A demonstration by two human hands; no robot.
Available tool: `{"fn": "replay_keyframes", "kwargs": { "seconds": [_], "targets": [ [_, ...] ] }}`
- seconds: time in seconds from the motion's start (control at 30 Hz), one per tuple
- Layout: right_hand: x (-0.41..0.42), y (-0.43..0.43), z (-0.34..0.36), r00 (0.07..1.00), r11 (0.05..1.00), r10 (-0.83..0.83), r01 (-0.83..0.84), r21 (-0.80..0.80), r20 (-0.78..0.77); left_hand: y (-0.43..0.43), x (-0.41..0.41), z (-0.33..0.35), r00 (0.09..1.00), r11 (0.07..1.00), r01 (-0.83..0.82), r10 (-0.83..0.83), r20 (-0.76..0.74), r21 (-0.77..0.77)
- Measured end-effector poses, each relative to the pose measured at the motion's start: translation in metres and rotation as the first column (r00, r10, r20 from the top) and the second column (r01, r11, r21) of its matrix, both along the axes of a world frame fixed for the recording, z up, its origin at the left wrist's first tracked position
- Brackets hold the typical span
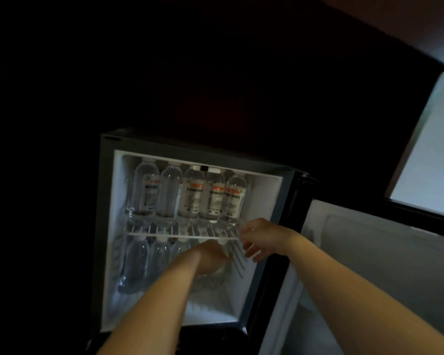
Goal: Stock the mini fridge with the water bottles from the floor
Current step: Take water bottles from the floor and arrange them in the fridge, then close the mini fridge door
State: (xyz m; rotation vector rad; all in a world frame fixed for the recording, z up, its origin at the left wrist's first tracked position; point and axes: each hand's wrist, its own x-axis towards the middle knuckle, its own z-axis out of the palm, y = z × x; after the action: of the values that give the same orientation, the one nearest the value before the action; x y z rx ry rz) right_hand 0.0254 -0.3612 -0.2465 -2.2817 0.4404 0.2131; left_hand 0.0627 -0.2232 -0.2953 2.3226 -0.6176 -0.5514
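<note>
The mini fridge [108, 226] stands open in a dark room, lit from inside. Several water bottles [192, 196] with orange-and-white labels stand in a row on the upper wire shelf [180, 233]. More clear bottles [136, 262] stand below the shelf at the left. My left hand [210, 257] reaches into the lower compartment and is shut on a clear water bottle [210, 279], which it partly hides. My right hand [259, 239] is at the right end of the wire shelf with its fingers spread, touching the shelf's edge.
The fridge door [369, 265] hangs open to the right, its pale inner panel facing me. A bright panel [428, 155] shows at the upper right. Everything left of and above the fridge is too dark to make out.
</note>
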Motion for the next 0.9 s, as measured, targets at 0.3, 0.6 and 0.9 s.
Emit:
{"fn": "replay_keyframes", "kwargs": {
  "seconds": [0.3,0.6,0.9],
  "targets": [
    [-0.067,0.012,0.023,0.980,0.973,0.130,-0.155,-0.169,-0.149,0.084,-0.025,0.039,0.993,0.992,-0.082,0.089,-0.080,0.093],
    [-0.125,0.011,0.091,0.989,0.939,0.145,-0.151,-0.308,-0.043,0.085,-0.087,0.116,0.993,0.977,-0.071,0.049,0.109,0.202],
    [-0.126,-0.031,0.146,0.980,0.926,0.116,-0.049,-0.375,0.159,0.040,-0.089,0.165,0.958,0.998,0.038,-0.052,0.280,0.056]
  ]
}}
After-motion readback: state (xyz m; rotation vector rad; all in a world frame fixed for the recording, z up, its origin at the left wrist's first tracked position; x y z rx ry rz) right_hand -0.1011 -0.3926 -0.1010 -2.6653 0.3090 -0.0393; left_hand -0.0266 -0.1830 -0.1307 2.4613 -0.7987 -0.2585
